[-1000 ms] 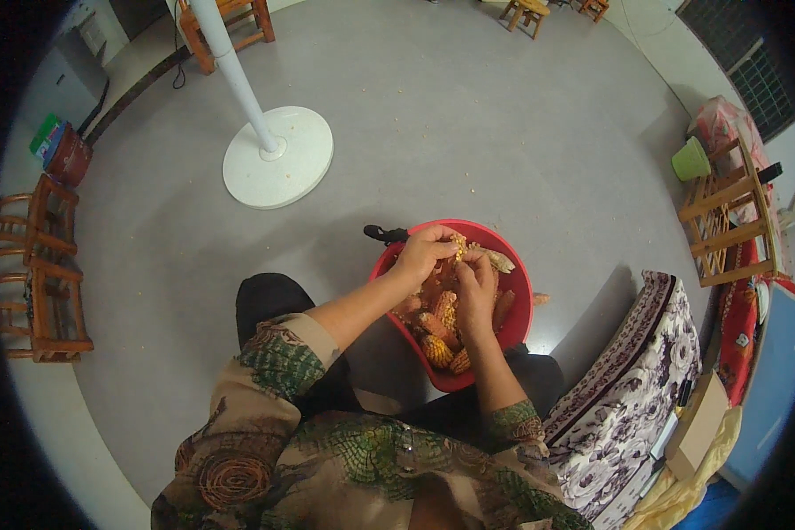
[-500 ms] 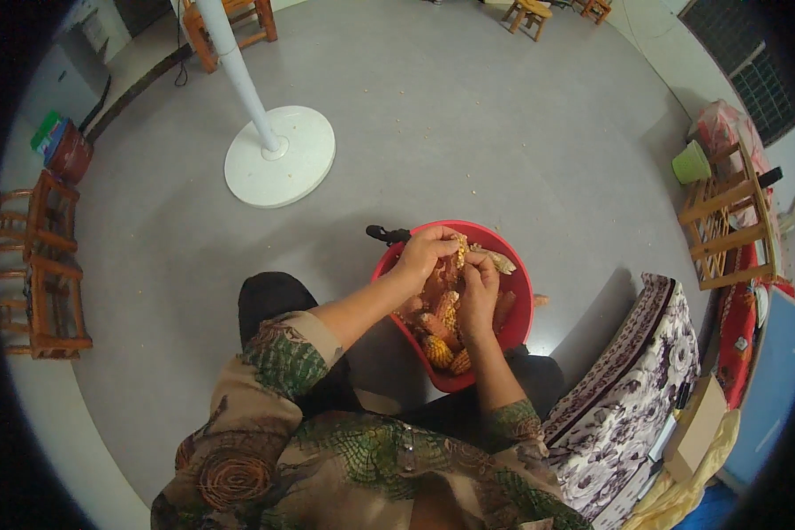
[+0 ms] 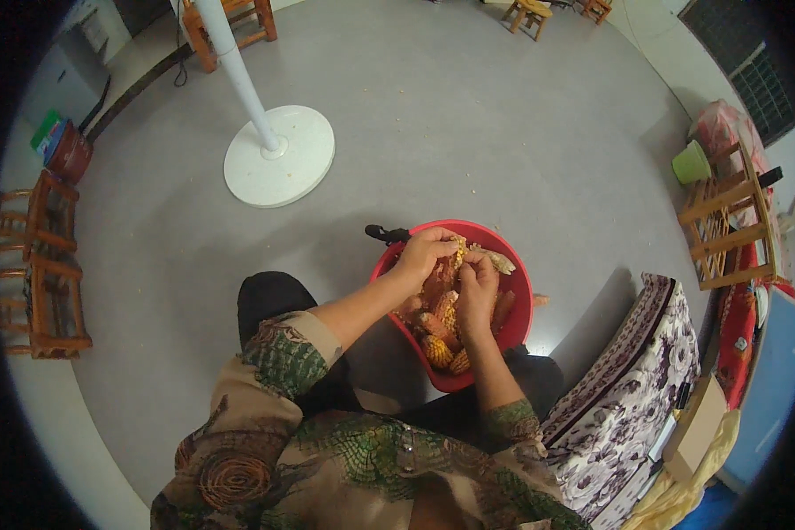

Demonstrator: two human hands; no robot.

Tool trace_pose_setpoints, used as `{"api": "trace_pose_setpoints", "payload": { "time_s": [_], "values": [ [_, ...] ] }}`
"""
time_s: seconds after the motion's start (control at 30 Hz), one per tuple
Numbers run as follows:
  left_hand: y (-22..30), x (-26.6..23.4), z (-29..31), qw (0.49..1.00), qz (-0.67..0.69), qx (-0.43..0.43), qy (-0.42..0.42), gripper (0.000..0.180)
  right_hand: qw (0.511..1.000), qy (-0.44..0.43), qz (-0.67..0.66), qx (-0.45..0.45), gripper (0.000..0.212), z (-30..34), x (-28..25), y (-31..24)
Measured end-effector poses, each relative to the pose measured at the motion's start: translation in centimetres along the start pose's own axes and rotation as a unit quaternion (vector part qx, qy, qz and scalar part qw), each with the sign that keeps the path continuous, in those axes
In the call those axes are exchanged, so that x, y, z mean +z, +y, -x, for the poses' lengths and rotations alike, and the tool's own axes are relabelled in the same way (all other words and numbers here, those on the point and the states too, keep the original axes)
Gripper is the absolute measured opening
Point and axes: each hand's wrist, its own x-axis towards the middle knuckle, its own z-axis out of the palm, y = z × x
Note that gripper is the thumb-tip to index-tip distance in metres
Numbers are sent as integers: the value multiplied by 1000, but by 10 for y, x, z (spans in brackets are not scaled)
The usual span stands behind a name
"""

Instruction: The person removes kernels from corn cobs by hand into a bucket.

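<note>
1. Two risks (my guess): the corn cob (image 3: 460, 246) slips if your left hand (image 3: 422, 256) loosens; kernels (image 3: 458, 257) scatter outside the red tub (image 3: 522, 305) if your right hand (image 3: 477, 293) flicks hard.
2. Cob sits between your hands, over the tub.
3. Left pinches the cob; right is bunched narrow against it (can't tell if gripping).

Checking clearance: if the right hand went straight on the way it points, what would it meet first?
The right hand would probably meet the corn cob held by the left hand, though depth is unclear.
</note>
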Motion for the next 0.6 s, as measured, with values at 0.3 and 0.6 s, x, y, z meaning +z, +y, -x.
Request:
{"api": "trace_pose_setpoints", "payload": {
  "time_s": [0.3,0.6],
  "values": [
    [-2,-2,-1,995,-102,2,10,14,1000,-14,-17,7,16,-5,-2,5],
    [-13,-9,-5,994,-108,20,10,11,999,-35,1,3,15,-7,-4,6]
  ]
}}
